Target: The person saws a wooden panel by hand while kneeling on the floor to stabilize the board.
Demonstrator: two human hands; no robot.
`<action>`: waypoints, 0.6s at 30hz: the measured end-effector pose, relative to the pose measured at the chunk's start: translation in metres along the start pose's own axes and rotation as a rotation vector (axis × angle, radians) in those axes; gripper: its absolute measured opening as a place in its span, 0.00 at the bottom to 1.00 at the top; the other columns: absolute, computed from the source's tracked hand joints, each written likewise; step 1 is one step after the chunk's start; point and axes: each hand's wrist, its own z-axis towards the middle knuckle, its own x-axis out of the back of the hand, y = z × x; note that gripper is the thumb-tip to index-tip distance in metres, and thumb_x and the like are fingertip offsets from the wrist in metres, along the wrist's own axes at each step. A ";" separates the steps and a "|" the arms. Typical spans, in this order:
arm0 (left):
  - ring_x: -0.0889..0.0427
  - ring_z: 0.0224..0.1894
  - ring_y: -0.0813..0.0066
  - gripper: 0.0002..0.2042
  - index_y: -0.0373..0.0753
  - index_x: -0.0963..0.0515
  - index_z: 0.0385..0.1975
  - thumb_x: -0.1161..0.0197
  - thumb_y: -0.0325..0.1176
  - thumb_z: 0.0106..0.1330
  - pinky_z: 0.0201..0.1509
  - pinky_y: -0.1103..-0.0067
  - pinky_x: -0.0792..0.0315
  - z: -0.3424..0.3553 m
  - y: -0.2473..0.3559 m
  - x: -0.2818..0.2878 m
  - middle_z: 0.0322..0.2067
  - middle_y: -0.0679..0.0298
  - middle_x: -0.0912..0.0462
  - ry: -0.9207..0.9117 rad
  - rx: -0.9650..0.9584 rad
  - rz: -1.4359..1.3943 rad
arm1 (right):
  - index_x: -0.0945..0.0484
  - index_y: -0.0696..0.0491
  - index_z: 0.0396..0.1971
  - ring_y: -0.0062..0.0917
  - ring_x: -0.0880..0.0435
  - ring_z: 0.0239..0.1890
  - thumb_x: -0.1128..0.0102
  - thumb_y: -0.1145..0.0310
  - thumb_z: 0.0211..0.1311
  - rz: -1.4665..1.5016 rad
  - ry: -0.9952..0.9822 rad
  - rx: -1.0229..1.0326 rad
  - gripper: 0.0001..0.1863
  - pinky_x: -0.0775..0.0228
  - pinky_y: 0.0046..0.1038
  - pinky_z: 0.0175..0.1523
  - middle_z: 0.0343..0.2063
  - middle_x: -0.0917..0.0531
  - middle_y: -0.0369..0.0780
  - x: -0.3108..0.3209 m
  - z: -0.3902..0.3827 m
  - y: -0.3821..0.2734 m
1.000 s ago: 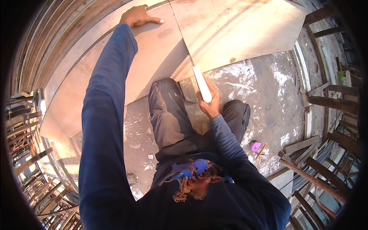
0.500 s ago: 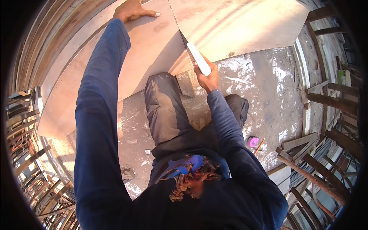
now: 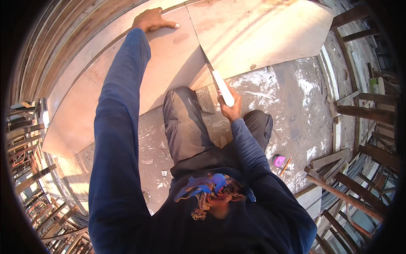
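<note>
A handsaw with a white handle (image 3: 224,89) is in my right hand (image 3: 231,106), its fingers wrapped round the grip. The narrow dark blade sits in the cut that runs through a light-brown plywood sheet (image 3: 258,34). My left hand (image 3: 152,20) rests on the sheet left of the cut, near its far edge, thumb stretched out flat. Its other fingers show only in part. Below the near edge of the plywood my knees (image 3: 184,110) are bent, the left one close to the cut.
Long timber boards (image 3: 55,46) lie stacked at the far left. Wooden frames (image 3: 368,112) crowd the right side. On the paint-spotted floor (image 3: 292,110) lie a round pink-purple object (image 3: 278,160) and a thin orange-brown stick (image 3: 285,167).
My right hand has drawn the saw back toward me, away from the plywood. The left hand keeps its place on the sheet; the whole view has shifted slightly.
</note>
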 end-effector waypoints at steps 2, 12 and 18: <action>0.13 0.48 0.59 0.52 0.35 0.22 0.57 0.25 0.69 0.33 0.54 0.68 0.22 -0.013 0.011 0.011 0.46 0.50 0.13 -0.024 0.041 -0.036 | 0.23 0.61 0.59 0.17 0.19 0.36 0.41 0.78 0.54 0.028 0.045 0.174 0.28 0.25 0.24 0.44 0.37 0.12 0.42 -0.016 0.039 0.020; 0.18 0.52 0.55 0.46 0.36 0.22 0.48 0.21 0.67 0.33 0.56 0.63 0.25 -0.080 0.041 0.031 0.43 0.52 0.16 0.100 -0.005 -0.129 | 0.31 0.60 0.66 0.28 0.18 0.57 0.39 0.78 0.61 0.085 -0.051 0.142 0.31 0.29 0.27 0.60 0.54 0.17 0.48 -0.015 0.015 0.058; 0.21 0.55 0.56 0.43 0.36 0.22 0.47 0.19 0.63 0.35 0.58 0.63 0.27 -0.097 0.052 0.026 0.46 0.54 0.18 0.201 -0.014 -0.063 | 0.31 0.58 0.66 0.17 0.20 0.42 0.35 0.78 0.62 0.019 0.043 0.263 0.31 0.28 0.22 0.52 0.39 0.17 0.35 -0.024 0.012 0.068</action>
